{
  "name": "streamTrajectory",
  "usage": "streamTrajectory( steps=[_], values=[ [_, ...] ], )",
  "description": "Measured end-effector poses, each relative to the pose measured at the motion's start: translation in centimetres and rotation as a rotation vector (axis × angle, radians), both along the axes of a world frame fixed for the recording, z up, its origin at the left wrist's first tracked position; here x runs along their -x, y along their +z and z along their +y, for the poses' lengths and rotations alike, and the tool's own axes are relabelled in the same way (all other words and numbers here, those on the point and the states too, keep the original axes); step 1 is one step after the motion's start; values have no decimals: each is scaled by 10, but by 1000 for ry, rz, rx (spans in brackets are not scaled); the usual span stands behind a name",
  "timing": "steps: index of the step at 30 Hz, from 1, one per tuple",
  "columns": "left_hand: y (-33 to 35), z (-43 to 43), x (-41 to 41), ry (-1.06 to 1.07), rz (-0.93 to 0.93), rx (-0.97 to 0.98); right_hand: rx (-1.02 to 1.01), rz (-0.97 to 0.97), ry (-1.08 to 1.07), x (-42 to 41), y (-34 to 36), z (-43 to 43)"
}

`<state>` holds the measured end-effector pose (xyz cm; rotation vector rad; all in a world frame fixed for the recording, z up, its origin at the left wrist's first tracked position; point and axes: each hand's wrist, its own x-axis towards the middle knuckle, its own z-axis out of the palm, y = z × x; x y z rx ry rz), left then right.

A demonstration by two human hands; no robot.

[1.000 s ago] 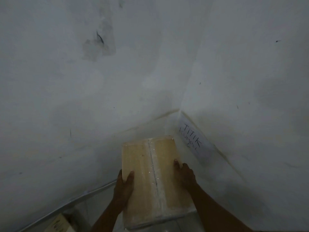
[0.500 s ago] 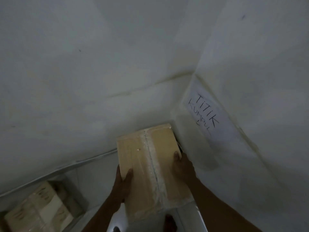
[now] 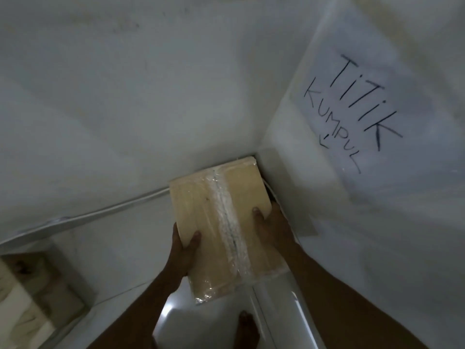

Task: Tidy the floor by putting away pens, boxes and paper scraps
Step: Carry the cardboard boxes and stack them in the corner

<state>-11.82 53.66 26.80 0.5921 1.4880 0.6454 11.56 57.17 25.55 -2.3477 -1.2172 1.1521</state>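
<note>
Here, the left hand (image 3: 182, 250) and right hand (image 3: 273, 229) hold a taped cardboard box (image 3: 221, 222), fingers (image 3: 193, 238) wrapped round its side edges. Its far end sits at the wall corner, under a handwritten paper sign (image 3: 357, 104). Another box (image 3: 27, 306) lies on the floor (image 3: 120, 260) to the left.

Your floor (image 3: 125, 268) is glossy white tile, with a bright glare beside your bare foot (image 3: 247, 328), which stands on it at the near edge. A pale carton (image 3: 27, 306) sits on it by the left wall. The taped box (image 3: 201, 202) fills the far corner; whether it touches down is unclear.
</note>
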Motion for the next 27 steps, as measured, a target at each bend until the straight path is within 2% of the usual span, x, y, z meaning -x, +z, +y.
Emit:
streamTrajectory(
  steps=[7, 12, 15, 17, 18, 20, 22, 24, 27],
  values=[
    [-72, 17, -18, 17, -21, -14, -50, 45, 8, -17, -65, 21],
    [-92, 18, -30, 72, -2, -74, -159, 29, -31, -26, -74, 22],
    [-93, 18, -33, 106, 8, -85, -140, -99, -180, -26, -65, 3],
    [-90, 22, -38, 102, 11, -78, -15, -235, -335, -26, -61, -17],
    [-87, 25, -42, 94, 14, -71, 67, -225, -458, -25, -59, -25],
    [-82, 31, -49, 78, 21, -61, 179, -84, -739, -19, -57, -33],
    [-78, 37, -53, 55, 26, -59, 191, 42, -953, -16, -56, -27],
    [-77, 43, -56, 39, 24, -56, 159, 97, -1069, -17, -57, -17],
    [-76, 57, -58, 26, -6, -31, 152, 132, -1073, -24, -58, -9]
  ],
)
